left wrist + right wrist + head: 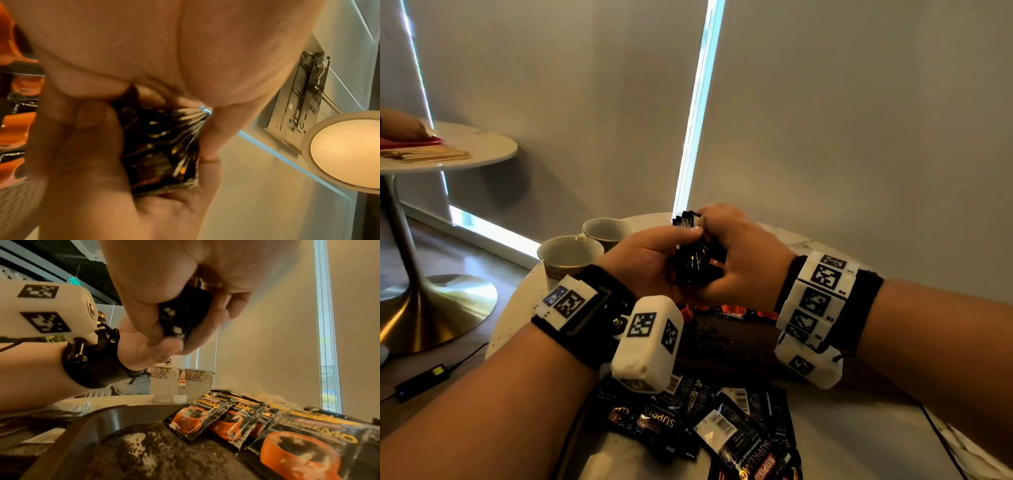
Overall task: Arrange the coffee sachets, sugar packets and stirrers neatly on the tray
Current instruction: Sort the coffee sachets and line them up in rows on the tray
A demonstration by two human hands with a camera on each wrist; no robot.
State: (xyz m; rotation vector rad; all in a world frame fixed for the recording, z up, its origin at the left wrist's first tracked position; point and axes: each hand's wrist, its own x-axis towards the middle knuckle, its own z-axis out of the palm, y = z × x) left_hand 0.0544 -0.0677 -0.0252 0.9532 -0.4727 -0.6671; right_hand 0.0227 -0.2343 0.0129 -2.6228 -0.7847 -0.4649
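Both hands, left [650, 263] and right [736, 260], clench a stack of coffee sachets [697, 260] in a tight grip above the tray [726, 342].

My two hands hide most of the stack of sachets [697, 263] I hold between them, so I cannot count it. In the left wrist view the stack is blurred and its print unreadable. My forearms and wrist cameras cover much of the tray [726, 339] and its far row of sachets [732, 311]. The loose sachets [722, 428] near me on the table [835, 428] are cut off at the bottom edge.
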